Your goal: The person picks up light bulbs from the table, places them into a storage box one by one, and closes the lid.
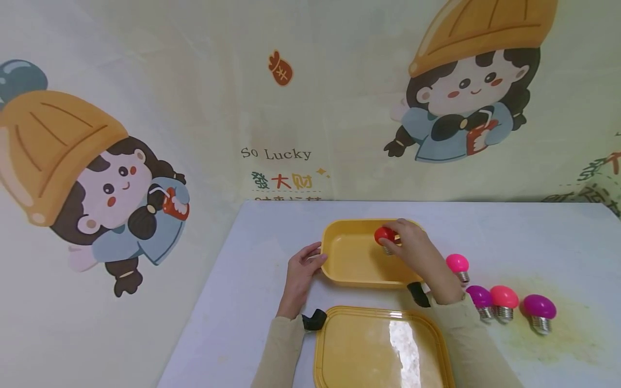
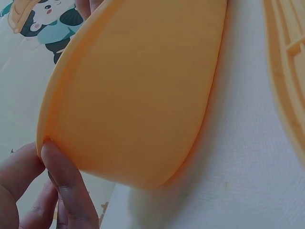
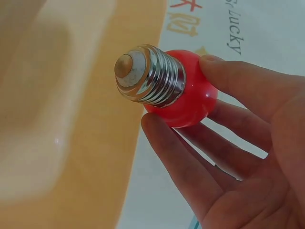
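Over the yellow plastic container, my right hand pinches a red light bulb by its round coloured part. In the right wrist view, the silver screw base of the bulb points away from the palm, thumb on one side and fingers on the other. My left hand is at the container's left end. Up close in the left wrist view, its thumb and fingers pinch the container's rim. No bulb shows in the visible part of the container's floor.
To the right lie a pink bulb, a purple bulb, a coral-pink bulb and another purple bulb. A yellow lid-like tray lies in front of the container on the white table. A patterned cloth hangs behind.
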{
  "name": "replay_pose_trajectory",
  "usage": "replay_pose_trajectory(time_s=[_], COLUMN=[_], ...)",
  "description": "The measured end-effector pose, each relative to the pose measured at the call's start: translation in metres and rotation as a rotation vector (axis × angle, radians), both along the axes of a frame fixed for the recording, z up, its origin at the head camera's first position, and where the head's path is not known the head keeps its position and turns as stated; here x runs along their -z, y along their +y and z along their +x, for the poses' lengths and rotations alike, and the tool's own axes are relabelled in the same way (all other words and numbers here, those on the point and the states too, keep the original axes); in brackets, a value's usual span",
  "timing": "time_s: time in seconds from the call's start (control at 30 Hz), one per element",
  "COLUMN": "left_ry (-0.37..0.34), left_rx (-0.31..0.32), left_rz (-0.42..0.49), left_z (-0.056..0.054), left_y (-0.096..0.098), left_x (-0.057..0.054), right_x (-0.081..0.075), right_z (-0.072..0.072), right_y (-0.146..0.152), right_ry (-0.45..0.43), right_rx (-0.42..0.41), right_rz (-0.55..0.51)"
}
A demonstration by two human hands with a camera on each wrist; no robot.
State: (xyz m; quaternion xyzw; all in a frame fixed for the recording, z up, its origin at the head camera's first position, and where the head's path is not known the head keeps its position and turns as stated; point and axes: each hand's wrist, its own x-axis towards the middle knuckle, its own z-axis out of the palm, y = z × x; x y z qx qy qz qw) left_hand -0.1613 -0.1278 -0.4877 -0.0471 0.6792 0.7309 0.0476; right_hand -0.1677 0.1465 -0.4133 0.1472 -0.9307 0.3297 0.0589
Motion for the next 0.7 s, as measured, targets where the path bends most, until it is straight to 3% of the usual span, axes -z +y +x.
replay_pose_trajectory(time_s=[0.33,0.7], left_ry=[0.000,0.007], left_rx=[-0.003,0.001], left_rz=[0.008,0.005], left_z=[0.000,0.000], left_y=[0.000,0.000], left_x=[0.000,0.001], right_x=[-0.003,-0.003], right_z=[-0.008,-0.012], right_y=[-0.015,-0.027], right_ry=[-0.051,-0.103], right_rx=[-0.006,-0.041], right_rz=[0.047,0.025])
